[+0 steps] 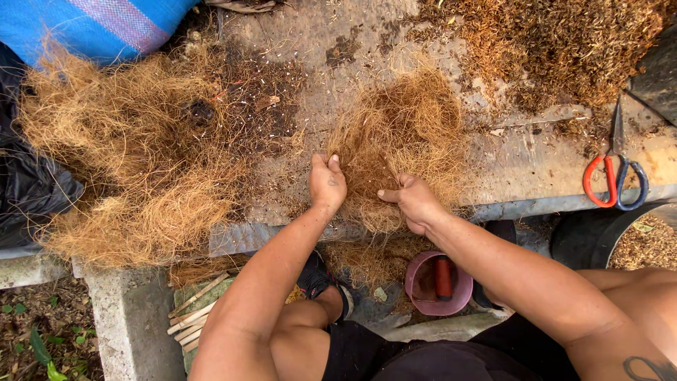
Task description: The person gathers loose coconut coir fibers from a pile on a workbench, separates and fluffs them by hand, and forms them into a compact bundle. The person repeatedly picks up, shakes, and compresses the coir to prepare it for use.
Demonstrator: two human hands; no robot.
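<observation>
Kneading a clump of brown fibre (398, 141) at the desk (522, 162) edge, both hands work close: left hand (327, 183) fingers curled shut into it, right hand (416, 203) pinching strands, seemingly to tease them apart.

At frame centre, the left hand (327, 182) and right hand (415, 203) grip a clump of coconut fibre (402, 137) on the concrete slab (522, 166). Red-and-blue scissors (615, 176) lie right; a larger fibre pile (134, 155) fills the left.
</observation>
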